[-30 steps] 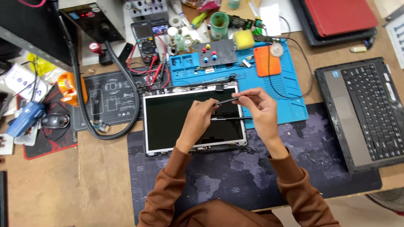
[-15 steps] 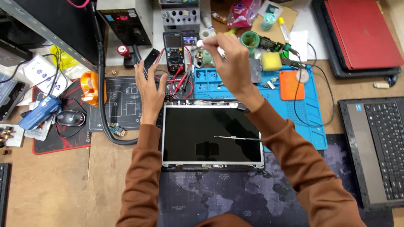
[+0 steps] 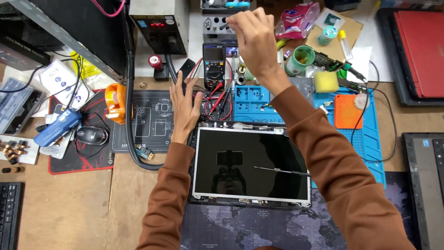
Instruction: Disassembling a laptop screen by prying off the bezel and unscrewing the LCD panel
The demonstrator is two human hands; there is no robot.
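Black screen: the laptop panel lay flat near the table's front edge, long axis left to right, a thin rod resting on it.
Right hand: my right hand was far off at the back edge, fingers pinched at the grey box; whether it held anything I cannot tell.
Left hand: my left hand was nearer, spread wide and empty, just off the panel's back left corner.
Surface: blue mat lay right of the panel.

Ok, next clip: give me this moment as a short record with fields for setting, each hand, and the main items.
setting: cluttered wooden electronics workbench
left hand: open, flat beside the laptop screen panel
right hand: raised toward the grey unit at the back; fingertips pinched, contents unclear
on the panel: thin metal tool
nearby: multimeter, blue repair mat, yellow sponge
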